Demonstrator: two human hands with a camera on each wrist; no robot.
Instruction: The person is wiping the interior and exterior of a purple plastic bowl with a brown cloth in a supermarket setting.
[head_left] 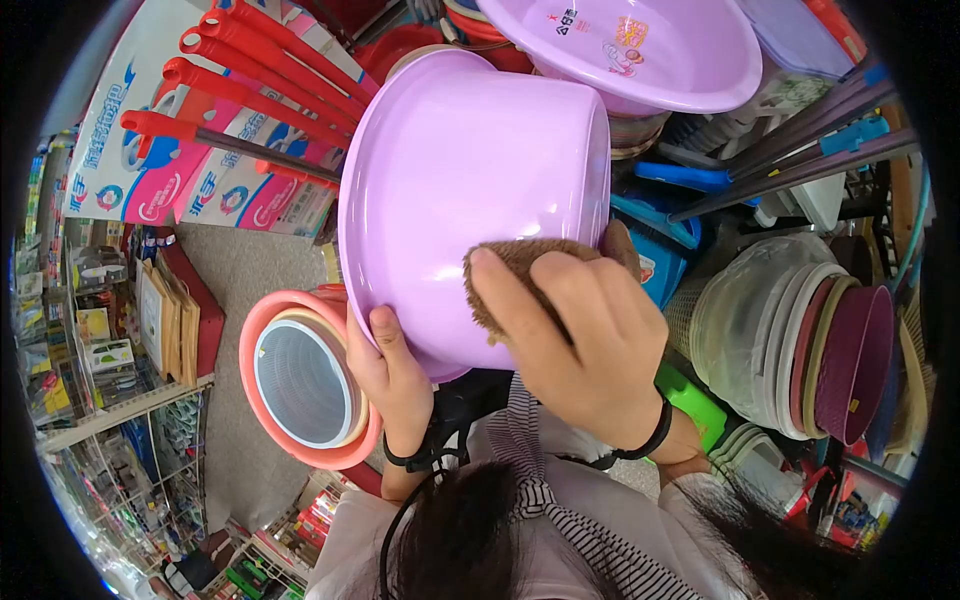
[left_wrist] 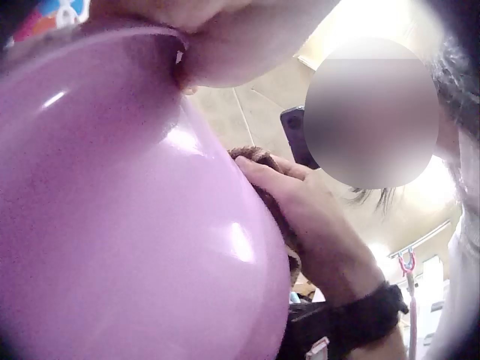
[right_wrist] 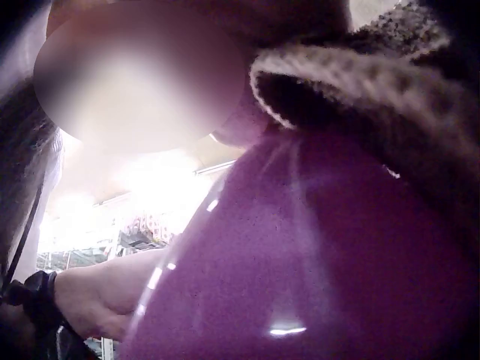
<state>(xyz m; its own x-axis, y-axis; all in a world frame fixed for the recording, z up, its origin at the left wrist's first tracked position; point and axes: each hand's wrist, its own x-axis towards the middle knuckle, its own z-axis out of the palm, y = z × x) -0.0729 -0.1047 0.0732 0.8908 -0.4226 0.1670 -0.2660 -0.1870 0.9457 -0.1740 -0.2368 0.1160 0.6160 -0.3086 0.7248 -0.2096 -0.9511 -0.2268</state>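
A glossy light purple basin is held on its side in front of the body, its rim toward the left. The left hand grips that rim low down, thumb on the outer wall and the other fingers hidden behind. With fingers bent over a brown cloth, the right hand presses it to the outer wall near the base. The left wrist view shows the basin up close, with the right hand and cloth at its far side. In the right wrist view the cloth lies against the basin.
Another purple basin stands beyond the held one. Red-handled poles lean at upper left before printed boxes. Round tubs stand at lower left, stacked bins at right, and dark poles reach in at upper right.
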